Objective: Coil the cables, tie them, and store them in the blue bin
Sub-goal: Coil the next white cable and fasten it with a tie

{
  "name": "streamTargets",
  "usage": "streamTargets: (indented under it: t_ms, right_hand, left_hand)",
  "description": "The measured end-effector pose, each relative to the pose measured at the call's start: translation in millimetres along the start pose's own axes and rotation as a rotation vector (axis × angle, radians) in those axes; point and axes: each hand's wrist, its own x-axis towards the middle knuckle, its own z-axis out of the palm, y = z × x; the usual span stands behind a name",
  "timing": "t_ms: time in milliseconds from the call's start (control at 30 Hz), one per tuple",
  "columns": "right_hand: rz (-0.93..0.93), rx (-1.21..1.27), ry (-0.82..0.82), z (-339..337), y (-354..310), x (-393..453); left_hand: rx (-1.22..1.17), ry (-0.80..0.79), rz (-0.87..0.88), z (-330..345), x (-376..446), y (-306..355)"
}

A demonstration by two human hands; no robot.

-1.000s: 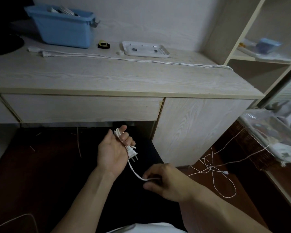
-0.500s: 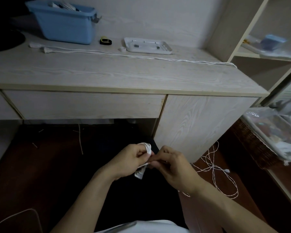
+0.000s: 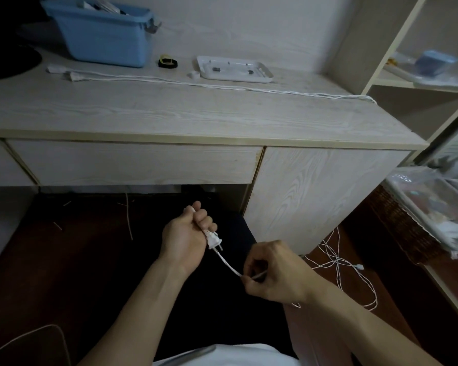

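My left hand [image 3: 187, 235] grips a small coil of white cable in its fist, below the desk's front edge. The cable's two-pin plug [image 3: 214, 240] sticks out under my fingers. A short stretch of the white cable [image 3: 229, 265] runs from the plug to my right hand [image 3: 274, 274], which pinches it between thumb and fingers. The rest trails as loose loops [image 3: 339, 265] on the floor to the right. The blue bin [image 3: 103, 35] stands at the desk's back left with items inside. A second white cable [image 3: 222, 87] lies stretched across the desk.
On the wooden desk [image 3: 169, 114] sit a white tray [image 3: 234, 70] and a black-and-yellow strap [image 3: 167, 61]. Open shelves [image 3: 421, 83] rise at the right. A basket with plastic-wrapped things [image 3: 421, 212] stands on the right floor. A thin cable [image 3: 24, 339] curves at bottom left.
Half a second ago my hands were together, wrapping the cable. Now they have parted: my left hand has risen with the coil, and my right hand has drawn the cable out down to the right.
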Motion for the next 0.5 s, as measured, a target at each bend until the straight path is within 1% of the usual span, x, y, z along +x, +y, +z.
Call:
streamTargets:
  t_ms: [100, 167, 233, 300, 367, 400, 500]
  right_hand:
    - [-0.037, 0.043, 0.002, 0.9, -3.4, -2.3]
    - [-0.064, 0.061, 0.021, -2.2, -2.9, -3.1]
    - [-0.090, 0.077, 0.055, -5.7, -2.4, -2.4]
    - [-0.103, 0.112, 0.101, -7.5, -3.4, -1.3]
    - [-0.094, 0.139, 0.161, -8.0, -3.3, -0.7]
    - [-0.077, 0.155, 0.188, -8.4, -2.0, -1.0]
    - [-0.031, 0.195, 0.259, -9.8, 0.7, -1.9]
  left_hand:
    - [0.277, -0.043, 0.033, 2.2, -2.2, -6.8]
    - [0.567, -0.099, 0.031, 3.2, -5.2, -9.0]
    - [0.903, -0.202, 0.017, 1.7, -10.6, -9.9]
    - [1.142, -0.384, -0.046, 2.8, -17.9, -7.6]
    - [1.184, -0.527, -0.155, 6.9, -24.4, -6.4]
    - [1.188, -0.550, -0.175, 8.3, -25.5, -7.6]
    - [1.240, -0.514, -0.071, 4.9, -21.0, -12.5]
